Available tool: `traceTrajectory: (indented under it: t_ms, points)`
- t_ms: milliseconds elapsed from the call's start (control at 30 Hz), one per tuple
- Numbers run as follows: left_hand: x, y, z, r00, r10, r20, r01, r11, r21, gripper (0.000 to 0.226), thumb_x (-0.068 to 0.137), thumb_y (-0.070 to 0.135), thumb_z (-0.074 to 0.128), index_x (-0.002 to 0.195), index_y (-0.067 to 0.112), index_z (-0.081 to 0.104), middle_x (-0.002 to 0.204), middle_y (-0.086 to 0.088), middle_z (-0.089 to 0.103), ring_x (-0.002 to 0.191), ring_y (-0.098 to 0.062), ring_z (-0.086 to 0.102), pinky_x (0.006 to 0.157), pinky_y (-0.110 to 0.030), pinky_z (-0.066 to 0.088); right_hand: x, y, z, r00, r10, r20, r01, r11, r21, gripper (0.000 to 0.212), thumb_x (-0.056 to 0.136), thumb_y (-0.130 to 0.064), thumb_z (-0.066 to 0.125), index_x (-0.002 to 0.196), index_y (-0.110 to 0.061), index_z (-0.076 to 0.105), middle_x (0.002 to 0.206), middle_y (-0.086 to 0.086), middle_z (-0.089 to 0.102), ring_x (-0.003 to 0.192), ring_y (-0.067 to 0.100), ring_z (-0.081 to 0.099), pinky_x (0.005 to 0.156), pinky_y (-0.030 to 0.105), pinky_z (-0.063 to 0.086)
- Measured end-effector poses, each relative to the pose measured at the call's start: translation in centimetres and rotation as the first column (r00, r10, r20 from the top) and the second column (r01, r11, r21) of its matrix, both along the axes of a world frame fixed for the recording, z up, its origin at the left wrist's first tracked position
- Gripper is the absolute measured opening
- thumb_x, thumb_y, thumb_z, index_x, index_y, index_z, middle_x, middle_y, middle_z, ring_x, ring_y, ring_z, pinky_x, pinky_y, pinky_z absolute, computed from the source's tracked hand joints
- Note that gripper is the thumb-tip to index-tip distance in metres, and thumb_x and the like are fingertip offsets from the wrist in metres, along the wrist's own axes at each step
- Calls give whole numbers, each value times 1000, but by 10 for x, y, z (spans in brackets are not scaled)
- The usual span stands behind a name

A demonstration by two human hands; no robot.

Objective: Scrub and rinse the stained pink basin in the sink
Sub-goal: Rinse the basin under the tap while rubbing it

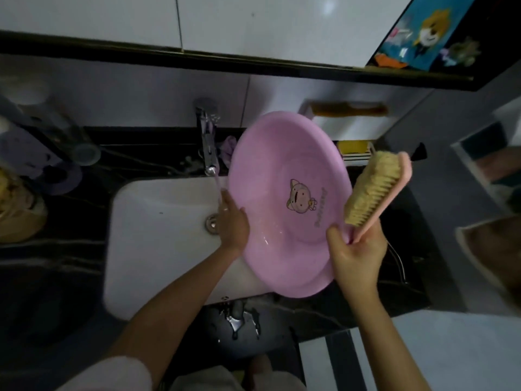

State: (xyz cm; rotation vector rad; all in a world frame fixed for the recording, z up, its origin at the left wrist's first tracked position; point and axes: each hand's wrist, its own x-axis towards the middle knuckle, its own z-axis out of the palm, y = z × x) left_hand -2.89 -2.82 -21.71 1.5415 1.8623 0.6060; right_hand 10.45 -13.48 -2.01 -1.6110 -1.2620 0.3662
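Note:
The pink basin (pixel 270 176), with a cartoon piglet printed on its bottom, is tilted up on its edge over the right side of the white sink (pixel 158 235), its inside facing me. My left hand (pixel 232 221) grips its left rim, right under the running water from the chrome tap (pixel 208 142). My right hand (pixel 356 255) holds the handle of a pink scrub brush (pixel 377 187) with pale bristles, together with the basin's right rim. The brush head is lifted just off the basin's right edge.
A dark marble counter (pixel 56 249) surrounds the sink, with a puddle at the front edge (pixel 239 320). Bottles and a cup holder (pixel 48 153) crowd the left. A yellow sponge (pixel 353 146) and a comb (pixel 349 110) sit on racks behind the basin. A shelf (pixel 225 57) overhangs.

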Motion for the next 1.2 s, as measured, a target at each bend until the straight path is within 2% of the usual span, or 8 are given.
traceTrajectory:
  t_ms: [167,367,567,700,767,867,1033,1200]
  points:
    - [21,-59,-25,900,-379,-216,361,925,-119,76,96,29,37,148,2,-11,152,-16,-25,139,-30,-28,112,-42,-18,-4,-12,-17,999,-23,32,23,1000,6,27,72,6,56,98,2,60,68,-21,58,65,-12,57,61,0,43]
    - [2,-7,-30,752,-468,-464,570,816,101,60,94,27,24,149,4,15,157,-13,15,146,-26,12,116,-49,-1,1,-17,-27,999,-7,37,7,1000,4,31,74,-15,55,86,14,57,63,-26,55,57,-10,54,56,2,41]
    - [21,-37,-24,852,-449,-268,466,885,1,62,94,27,22,151,8,8,158,-7,3,146,-22,-4,117,-42,-11,-14,-21,-33,994,-52,93,51,999,15,29,78,-17,56,105,-8,51,76,-20,50,66,-19,56,57,-3,40]
    - [4,-78,-17,654,-752,-79,755,656,2,52,100,27,35,149,17,24,158,-4,17,146,-18,10,116,-36,-4,-1,-19,-32,993,-101,65,103,994,-39,31,73,-19,62,101,-20,48,77,-13,54,67,-12,57,57,2,44]
    - [-9,-83,-17,759,-648,64,647,761,43,54,93,26,51,143,13,38,154,-9,26,144,-25,20,116,-36,9,9,-19,-32,993,-87,76,95,989,-111,40,72,-30,59,102,-3,52,78,-8,57,68,-7,59,56,5,45]
    - [-23,-66,-20,988,-131,81,148,954,-260,90,78,28,73,148,10,20,154,-14,15,143,-32,13,114,-38,17,18,-19,-29,984,-17,178,48,984,-173,39,75,-23,62,103,3,52,80,-6,58,64,-5,56,53,6,45]
    - [-30,-42,-21,839,144,525,97,910,-404,84,76,-5,65,143,0,13,145,-17,31,136,-33,30,113,-47,27,29,-1,-10,920,101,378,-12,973,-231,39,86,-28,66,110,-1,52,88,6,66,73,15,65,55,30,55]
    - [-57,-44,-14,816,5,578,220,922,-318,96,65,19,58,147,10,9,143,-3,31,133,-22,32,108,-51,34,40,54,19,832,138,537,-12,973,-230,41,88,-32,61,122,-10,51,104,6,65,83,15,61,54,19,41]
